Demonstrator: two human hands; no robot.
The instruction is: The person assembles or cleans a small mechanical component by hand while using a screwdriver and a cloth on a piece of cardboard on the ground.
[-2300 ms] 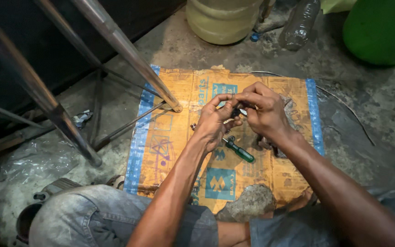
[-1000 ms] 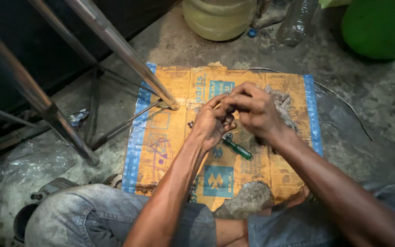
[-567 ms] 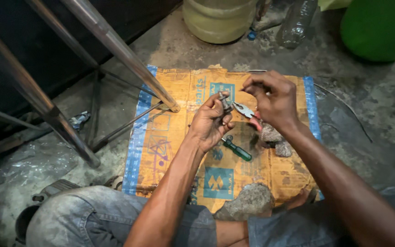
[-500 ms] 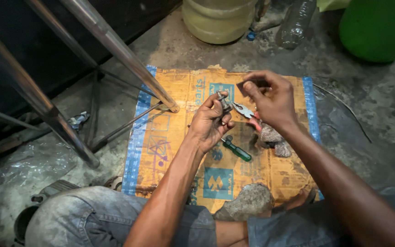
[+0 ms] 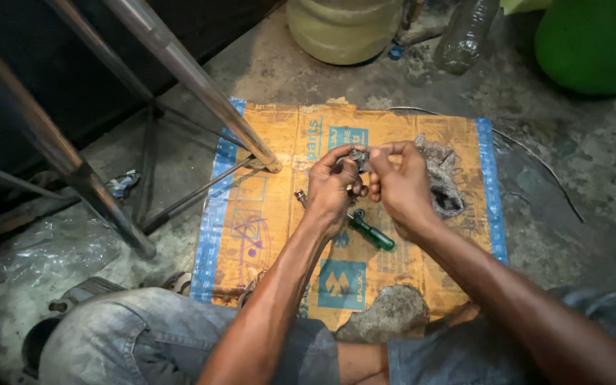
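Observation:
Over an orange woven sack spread on the floor, both my hands meet. My left hand and my right hand both pinch a small dark metal part between fingertips. Most of the part is hidden by my fingers. A green-handled screwdriver lies on the sack just below my hands. A small bolt lies left of my left wrist. I can see no pliers in either hand.
Shiny metal stand legs cross the left side, one foot resting on the sack. A yellowish jug, a clear bottle and a green container stand at the back. A wire curves on the right; a stone pins the sack's near edge.
Half a second ago my right hand held pliers a little apart from the left hand. Now the hands have closed together on the small part and the pliers are out of sight.

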